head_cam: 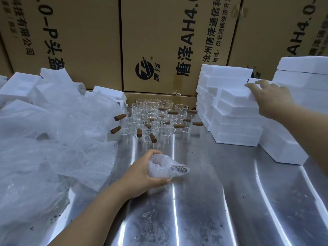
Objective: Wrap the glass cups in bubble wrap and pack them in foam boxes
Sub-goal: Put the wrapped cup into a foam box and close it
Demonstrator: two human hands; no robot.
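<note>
The landmark was the cluster of small clear glass cups with brown wooden stick handles (154, 119), which stood upright at the back of the shiny stainless-steel table (213, 201).

In front of the cups, closer to the person, the left hand (145, 173) gripped a crumpled bundle of clear bubble wrap (168, 167). Its fingers curled over the top and the thumb pressed beneath, holding the bundle just above the steel. What lay inside the wrap could not be made out.

To the right of the cups rose a stack of flat white foam boxes (236, 125). The right hand (271, 98) lay on the stack's top box, fingers stretched out and spread across its upper face, closed around nothing.

To the left of the cups sprawled a loose heap of clear bubble-wrap sheets (53, 130). Open white foam trays (16, 89) sat beyond that heap.

Behind the cups stood tall brown cardboard cartons printed with black lettering (159, 41).
</note>
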